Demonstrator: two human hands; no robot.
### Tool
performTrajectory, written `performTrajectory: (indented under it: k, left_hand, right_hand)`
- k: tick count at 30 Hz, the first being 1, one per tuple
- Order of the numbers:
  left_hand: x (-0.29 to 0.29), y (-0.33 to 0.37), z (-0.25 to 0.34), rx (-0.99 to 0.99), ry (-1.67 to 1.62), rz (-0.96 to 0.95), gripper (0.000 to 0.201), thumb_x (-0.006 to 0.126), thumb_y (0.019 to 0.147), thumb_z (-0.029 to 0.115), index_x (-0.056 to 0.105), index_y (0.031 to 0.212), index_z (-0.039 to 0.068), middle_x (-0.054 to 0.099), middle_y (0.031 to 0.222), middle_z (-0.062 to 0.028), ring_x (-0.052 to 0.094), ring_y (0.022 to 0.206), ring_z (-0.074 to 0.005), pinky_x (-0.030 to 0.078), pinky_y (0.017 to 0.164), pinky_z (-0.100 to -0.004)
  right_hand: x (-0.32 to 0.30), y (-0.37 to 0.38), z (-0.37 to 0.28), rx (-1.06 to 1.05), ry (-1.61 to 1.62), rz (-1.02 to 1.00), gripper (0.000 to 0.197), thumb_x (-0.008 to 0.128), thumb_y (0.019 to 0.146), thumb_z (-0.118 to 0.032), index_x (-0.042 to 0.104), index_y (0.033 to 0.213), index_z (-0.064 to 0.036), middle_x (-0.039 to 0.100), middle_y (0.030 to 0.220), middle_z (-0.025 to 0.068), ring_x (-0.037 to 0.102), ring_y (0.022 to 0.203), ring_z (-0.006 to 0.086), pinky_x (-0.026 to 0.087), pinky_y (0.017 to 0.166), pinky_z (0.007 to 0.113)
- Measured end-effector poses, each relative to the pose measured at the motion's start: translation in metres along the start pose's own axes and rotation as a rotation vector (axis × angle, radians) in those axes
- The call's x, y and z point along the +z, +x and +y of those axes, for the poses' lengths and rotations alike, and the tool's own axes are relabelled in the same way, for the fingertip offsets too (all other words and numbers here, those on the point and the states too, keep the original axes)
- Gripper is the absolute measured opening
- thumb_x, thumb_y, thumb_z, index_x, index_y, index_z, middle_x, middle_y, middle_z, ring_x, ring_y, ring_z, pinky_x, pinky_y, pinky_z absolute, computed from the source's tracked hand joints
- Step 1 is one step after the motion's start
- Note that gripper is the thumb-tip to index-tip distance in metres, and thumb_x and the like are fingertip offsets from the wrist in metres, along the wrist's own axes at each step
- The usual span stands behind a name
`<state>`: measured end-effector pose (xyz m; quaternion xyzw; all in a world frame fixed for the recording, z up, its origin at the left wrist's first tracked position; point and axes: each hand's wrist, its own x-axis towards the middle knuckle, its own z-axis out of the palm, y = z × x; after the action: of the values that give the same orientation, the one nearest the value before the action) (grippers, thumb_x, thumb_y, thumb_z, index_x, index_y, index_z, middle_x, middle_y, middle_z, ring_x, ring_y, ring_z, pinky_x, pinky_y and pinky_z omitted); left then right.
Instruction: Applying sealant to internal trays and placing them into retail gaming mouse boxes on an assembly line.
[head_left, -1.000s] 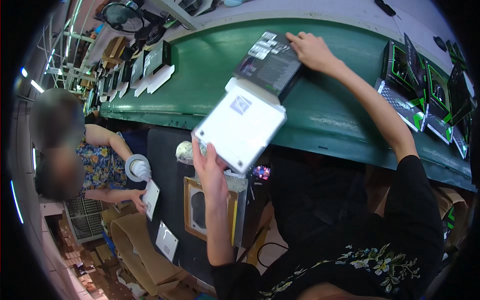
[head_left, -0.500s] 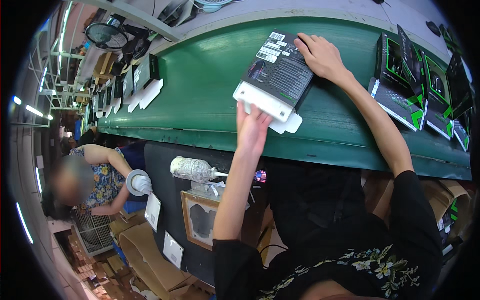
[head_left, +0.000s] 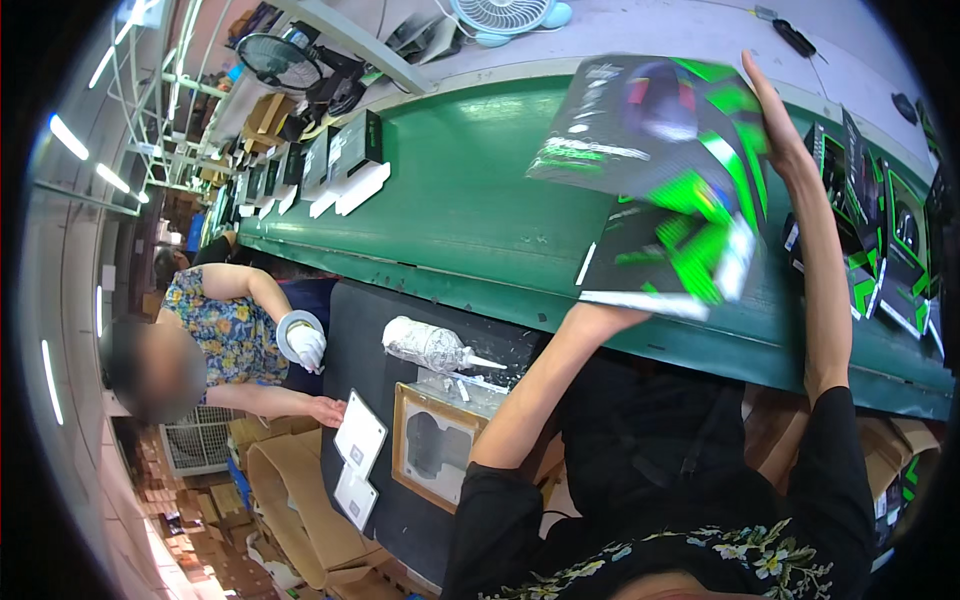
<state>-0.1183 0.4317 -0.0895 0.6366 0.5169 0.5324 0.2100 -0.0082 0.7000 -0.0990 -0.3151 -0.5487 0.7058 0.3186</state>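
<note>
Two hands bear on one black-and-green box (head_left: 650, 145), blurred, over the green belt (head_left: 455, 185). The right hand (head_left: 783, 135) holds its right side, one finger straight along it; the left hand (head_left: 606, 318) meets the edge toward the belt's near rim, its fingers hidden, so their grip I cannot tell. Light, even pressure should spare the panels from creasing.

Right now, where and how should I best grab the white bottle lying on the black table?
Probably by the rounded body of the white bottle, from above, thumb and fingers across its width. It lies on its side with its thin nozzle pointing right, so keep off that end. The wooden frame sits close on your side, leaving little room for a low approach.
</note>
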Motion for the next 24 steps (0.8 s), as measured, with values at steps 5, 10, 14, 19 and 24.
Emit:
performTrajectory:
  k: [5, 10, 14, 19, 24]
  left_hand:
    - [0.002, -0.007, -0.05, 0.022, 0.672, -0.201, 0.059, 0.063, 0.088, 0.037, 0.047, 0.141, 0.016, 0.04, 0.145, -0.0216, 0.04, 0.135, -0.0351, 0.034, 0.106, -0.0541]
    - [0.021, 0.014, -0.077, 0.028, 0.816, -0.149, 0.061, 0.059, 0.088, 0.04, 0.044, 0.144, 0.02, 0.033, 0.151, -0.022, 0.034, 0.139, -0.0396, 0.033, 0.105, -0.06]
    - [0.019, 0.034, -0.101, -0.02, 0.987, -0.119, 0.062, 0.055, 0.089, 0.043, 0.042, 0.146, 0.022, 0.027, 0.155, -0.0224, 0.029, 0.142, -0.0433, 0.032, 0.105, -0.0648]
    - [0.037, 0.058, -0.111, -0.064, 0.918, -0.154, 0.064, 0.053, 0.089, 0.044, 0.04, 0.148, 0.023, 0.014, 0.159, -0.025, 0.02, 0.143, -0.05, 0.026, 0.101, -0.0737]
    - [0.027, 0.06, -0.107, -0.089, 0.888, -0.064, 0.06, 0.053, 0.091, 0.039, 0.042, 0.144, 0.012, 0.025, 0.155, -0.0252, 0.033, 0.136, -0.0495, 0.028, 0.107, -0.0628]
  right_hand:
    - [-0.008, 0.013, 0.007, 0.03, -0.553, -0.194, 0.09, 0.03, 0.091, -0.076, 0.059, 0.129, 0.0006, 0.061, 0.126, 0.0134, 0.054, 0.118, 0.0179, 0.031, 0.109, 0.032]
    - [0.021, 0.045, 0.048, 0.049, -0.368, 0.08, 0.081, 0.026, 0.098, -0.068, 0.072, 0.105, -0.0022, 0.07, 0.101, 0.0076, 0.059, 0.1, 0.0133, 0.035, 0.102, 0.029]
    - [0.012, 0.068, 0.038, -0.157, 0.048, -0.429, 0.076, 0.022, 0.1, -0.063, 0.065, 0.073, -0.0076, 0.068, 0.108, 0.0162, 0.057, 0.117, 0.0255, 0.032, 0.111, 0.038]
    - [-0.005, 0.061, 0.009, -0.164, -0.063, -0.363, 0.07, 0.021, 0.099, -0.064, 0.063, 0.089, -0.0083, 0.058, 0.131, 0.0184, 0.048, 0.13, 0.0264, 0.03, 0.113, 0.039]
    - [0.064, 0.026, 0.051, -0.449, -1.508, -0.172, 0.071, 0.065, 0.089, -0.038, 0.035, 0.151, -0.0229, 0.029, 0.154, 0.0195, 0.025, 0.144, 0.0375, 0.017, 0.114, 0.06]
